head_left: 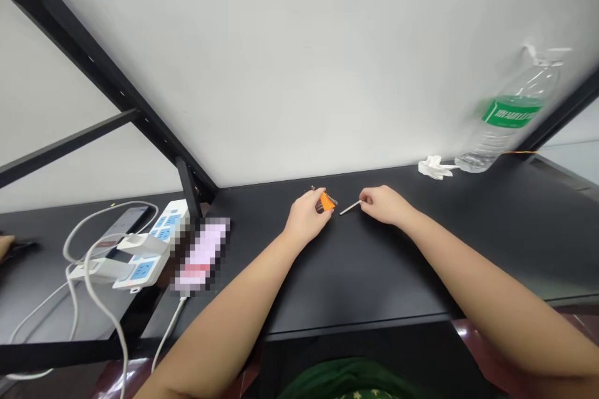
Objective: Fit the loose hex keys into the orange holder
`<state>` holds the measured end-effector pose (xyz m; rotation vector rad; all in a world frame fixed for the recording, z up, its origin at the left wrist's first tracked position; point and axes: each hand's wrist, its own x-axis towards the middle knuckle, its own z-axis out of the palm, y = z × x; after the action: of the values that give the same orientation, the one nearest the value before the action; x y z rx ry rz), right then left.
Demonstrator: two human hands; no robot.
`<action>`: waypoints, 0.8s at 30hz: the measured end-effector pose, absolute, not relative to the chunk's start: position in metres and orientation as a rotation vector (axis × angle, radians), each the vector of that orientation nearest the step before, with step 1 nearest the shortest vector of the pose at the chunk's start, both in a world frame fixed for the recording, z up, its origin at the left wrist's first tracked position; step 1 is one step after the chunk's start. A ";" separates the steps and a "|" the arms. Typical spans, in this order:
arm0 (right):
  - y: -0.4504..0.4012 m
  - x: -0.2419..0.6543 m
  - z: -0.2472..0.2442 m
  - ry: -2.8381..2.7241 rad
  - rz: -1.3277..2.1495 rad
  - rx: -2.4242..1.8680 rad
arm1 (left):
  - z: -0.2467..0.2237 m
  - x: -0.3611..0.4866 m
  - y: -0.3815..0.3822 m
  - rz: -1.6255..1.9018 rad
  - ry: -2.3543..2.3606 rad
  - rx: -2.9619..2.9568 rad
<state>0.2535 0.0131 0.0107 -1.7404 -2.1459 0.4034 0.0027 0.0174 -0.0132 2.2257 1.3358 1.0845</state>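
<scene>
Near the middle of the black desk, my left hand (305, 218) is closed around a small orange and dark object (328, 202). A thin dark metallic piece (332, 200) shows along its far edge, and the fingers hide much of the rest, so its kind is unclear. To the right, my right hand (381, 204) pinches one end of a thin, pale metal-looking rod (350, 207). The rod's free end points left toward the orange object, with a small gap between them.
A large clear bottle with a green label (512, 112) and a crumpled white tissue (435, 167) stand by the wall at right. To the left are a blurred-out phone (203, 255), a power strip (156, 243), white cables (110, 312), another phone (124, 227) and a black frame (100, 65).
</scene>
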 end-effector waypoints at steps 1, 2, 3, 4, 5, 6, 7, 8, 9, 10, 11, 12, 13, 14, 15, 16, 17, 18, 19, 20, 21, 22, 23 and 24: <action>0.012 0.252 0.011 -2.155 0.388 -1.734 | -0.014 0.004 0.017 1.096 1.324 2.236; 0.011 0.250 0.011 -2.140 0.397 -1.706 | -0.015 0.004 0.016 1.106 1.316 2.254; 0.009 0.246 0.011 -2.097 0.451 -1.657 | -0.015 0.005 0.015 1.112 1.315 2.278; 0.007 0.241 0.011 -2.033 0.564 -1.589 | -0.015 0.006 0.014 1.110 1.322 2.306; 0.004 0.235 0.011 -1.952 0.722 -1.505 | -0.015 0.006 0.013 1.105 1.329 2.334; 0.002 0.229 0.010 -1.856 0.933 -1.416 | -0.015 0.007 0.011 1.098 1.334 2.366; 0.000 0.222 0.009 -1.760 1.135 -1.327 | -0.015 0.007 0.010 1.093 1.337 2.396; -0.001 0.217 0.008 -1.673 1.279 -1.249 | -0.014 0.008 0.009 1.090 1.342 2.426; -0.003 0.212 0.007 -1.599 1.382 -1.188 | -0.014 0.008 0.008 1.087 1.347 2.455; -0.003 0.208 0.006 -1.543 1.446 -1.146 | -0.013 0.009 0.008 1.083 1.350 2.482; -0.004 0.206 0.005 -1.500 1.481 -1.121 | -0.013 0.009 0.007 1.077 1.353 2.506; -0.004 0.205 0.004 -1.470 1.503 -1.106 | -0.013 0.009 0.006 1.069 1.354 2.526; -0.004 0.205 0.004 -1.451 1.524 -1.093 | -0.012 0.009 0.006 1.060 1.354 2.537; -0.003 0.206 0.003 -1.439 1.550 -1.074 | -0.011 0.009 0.006 1.053 1.351 2.538; -0.002 0.208 0.003 -1.434 1.582 -1.049 | -0.011 0.009 0.006 1.049 1.350 2.528; -0.001 0.210 0.003 -1.432 1.616 -1.023 | -0.010 0.009 0.006 1.046 1.353 2.510; 0.000 0.212 0.003 -1.435 1.644 -1.002 | -0.009 0.008 0.006 1.042 1.359 2.490; 0.000 0.214 0.003 -1.445 1.658 -0.996 | -0.007 0.008 0.005 1.032 1.363 2.476; 0.000 0.215 0.003 -1.467 1.649 -1.007 | -0.006 0.008 0.005 1.017 1.366 2.471; 0.000 0.215 0.003 -1.506 1.608 -1.040 | -0.004 0.008 0.005 0.999 1.369 2.472; 0.000 0.215 0.003 -1.561 1.530 -1.087 | -0.003 0.009 0.004 0.981 1.368 2.479; -0.001 0.215 0.003 -1.630 1.419 -1.139 | -0.001 0.009 0.003 0.966 1.365 2.484; -0.002 0.215 0.003 -1.703 1.280 -1.186 | 0.000 0.010 0.002 0.955 1.358 2.484; -0.002 0.215 0.003 -1.771 1.127 -1.223 | 0.001 0.010 0.002 0.951 1.350 2.476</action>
<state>0.2147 -0.0019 0.0028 -1.2234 -1.7707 1.1274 0.0100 0.0017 0.0012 2.4763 1.3499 0.9510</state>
